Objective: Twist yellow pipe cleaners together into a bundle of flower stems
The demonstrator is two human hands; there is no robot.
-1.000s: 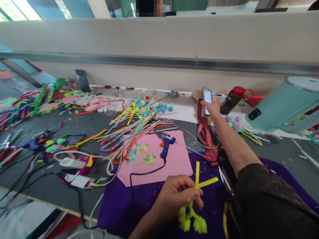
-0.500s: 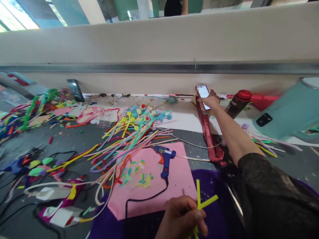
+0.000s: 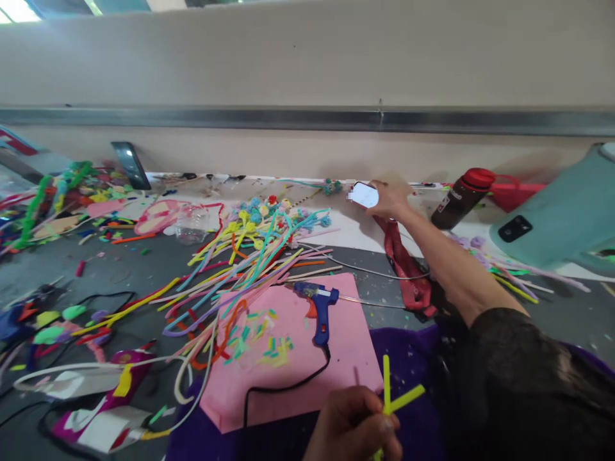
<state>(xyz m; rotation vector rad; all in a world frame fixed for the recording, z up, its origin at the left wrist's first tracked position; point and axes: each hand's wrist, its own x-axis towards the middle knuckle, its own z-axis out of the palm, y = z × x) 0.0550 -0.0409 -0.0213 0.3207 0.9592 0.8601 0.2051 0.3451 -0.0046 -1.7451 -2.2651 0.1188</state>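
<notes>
My left hand (image 3: 353,426), at the bottom, pinches crossed yellow pipe cleaners (image 3: 398,400) between thumb and fingers. My right hand (image 3: 391,195) reaches to the back by the wall and grips a phone (image 3: 365,194) with a lit screen. A red lanyard strap (image 3: 401,262) hangs below the phone onto the table. Between my hands a blue hot glue gun (image 3: 323,310) lies on a pink sheet (image 3: 288,403), with small cut bits of pipe cleaner (image 3: 259,336) beside it.
Bundles of coloured pipe cleaners (image 3: 259,256) spread left of centre. A dark bottle with a red lid (image 3: 461,198) and a large teal tumbler (image 3: 552,211) stand at right. Chargers on a purple power strip (image 3: 118,400) lie front left. Another phone (image 3: 131,165) leans on the wall.
My right hand has moved left with the phone and tilted it sideways, away from its former spot. My left hand keeps its pinch on the yellow pipe cleaners. The view has dipped slightly.
</notes>
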